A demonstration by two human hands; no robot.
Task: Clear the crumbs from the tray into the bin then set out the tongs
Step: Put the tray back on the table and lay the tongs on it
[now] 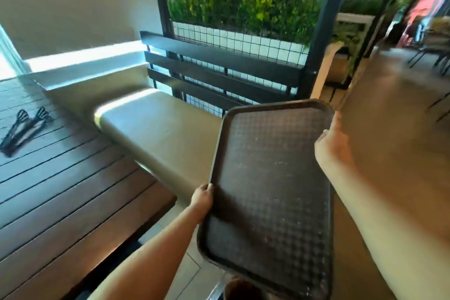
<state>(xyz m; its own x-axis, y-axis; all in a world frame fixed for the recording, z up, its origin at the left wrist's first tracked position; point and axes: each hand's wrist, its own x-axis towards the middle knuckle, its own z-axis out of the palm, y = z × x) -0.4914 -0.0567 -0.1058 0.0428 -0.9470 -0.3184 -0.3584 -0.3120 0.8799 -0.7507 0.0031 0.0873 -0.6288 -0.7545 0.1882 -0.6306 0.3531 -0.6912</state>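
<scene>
Head view. Dark brown rectangular plastic tray (pixel 270 190) with textured surface held tilted in air, beside slatted wooden bench (pixel 60 190); pale specks scattered on tray surface. Left hand (pixel 202 196) grips tray's left rim, fingers curled over edge. Right hand (pixel 332 143) holds tray's right rim near far corner; finger position behind rim cannot be told. Two black tongs (pixel 24 128) lie side by side on bench, well apart from tray. Beige cushioned seat (pixel 158 129) between bench and tray.
</scene>
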